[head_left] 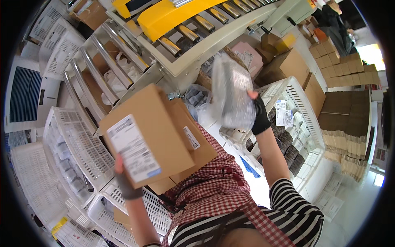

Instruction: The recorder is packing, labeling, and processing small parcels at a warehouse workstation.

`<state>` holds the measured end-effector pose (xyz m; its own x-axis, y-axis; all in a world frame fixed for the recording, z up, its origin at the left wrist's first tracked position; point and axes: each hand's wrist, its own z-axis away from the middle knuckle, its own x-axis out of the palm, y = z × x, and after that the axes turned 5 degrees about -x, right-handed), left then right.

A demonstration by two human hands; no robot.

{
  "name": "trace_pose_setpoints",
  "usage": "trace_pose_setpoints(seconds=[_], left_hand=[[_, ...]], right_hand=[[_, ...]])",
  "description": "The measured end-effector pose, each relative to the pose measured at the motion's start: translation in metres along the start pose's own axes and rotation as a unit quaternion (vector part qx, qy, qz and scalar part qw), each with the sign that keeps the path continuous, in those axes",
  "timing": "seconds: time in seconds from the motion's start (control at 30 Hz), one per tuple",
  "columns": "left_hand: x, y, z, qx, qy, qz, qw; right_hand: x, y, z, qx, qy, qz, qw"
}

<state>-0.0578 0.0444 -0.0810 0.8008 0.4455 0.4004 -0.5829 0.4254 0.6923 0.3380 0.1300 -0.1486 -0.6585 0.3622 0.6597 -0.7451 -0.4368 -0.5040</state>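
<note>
My left hand (128,183), in a dark fingerless glove, grips the lower left edge of a brown cardboard box (156,127). A white shipping label (132,148) covers much of the box's near face, and a flap with a smaller label juts out on its right. My right hand (260,115), in a black fingerless glove, holds a package wrapped in clear plastic (232,92) by its right side. That package is blurred, so its contents are hard to make out. It is apart from the box, to its right.
A white basket (306,103) with several wrapped, labelled items stands on the right. More white baskets (88,154) are on the left. A roller conveyor with a yellow cover (168,16) runs across the far side. Stacked cardboard (343,115) stands at far right.
</note>
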Motion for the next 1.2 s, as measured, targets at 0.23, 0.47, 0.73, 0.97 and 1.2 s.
trace_pose_setpoints(seconds=[0.23,0.47,0.73,0.97,1.2], left_hand=[[0.025,-0.027,-0.011,-0.022,-0.092,0.025,0.995],[0.015,-0.028,-0.053,0.236,-0.105,-0.020,0.966],[-0.009,0.091,-0.162,0.457,0.007,-0.575,0.679],[-0.024,0.102,-0.196,0.477,0.102,-0.635,0.599],[0.012,0.123,-0.201,0.384,-0.013,-0.545,0.746]], right_hand=[[0.122,0.015,0.033,-0.010,-0.199,0.293,0.935],[0.194,0.018,-0.014,-0.004,-0.378,0.333,0.864],[0.360,0.016,-0.097,-0.366,-0.437,0.781,0.256],[0.386,0.034,-0.156,-0.268,-0.400,0.871,0.094],[0.378,0.027,-0.182,-0.217,-0.386,0.850,0.286]])
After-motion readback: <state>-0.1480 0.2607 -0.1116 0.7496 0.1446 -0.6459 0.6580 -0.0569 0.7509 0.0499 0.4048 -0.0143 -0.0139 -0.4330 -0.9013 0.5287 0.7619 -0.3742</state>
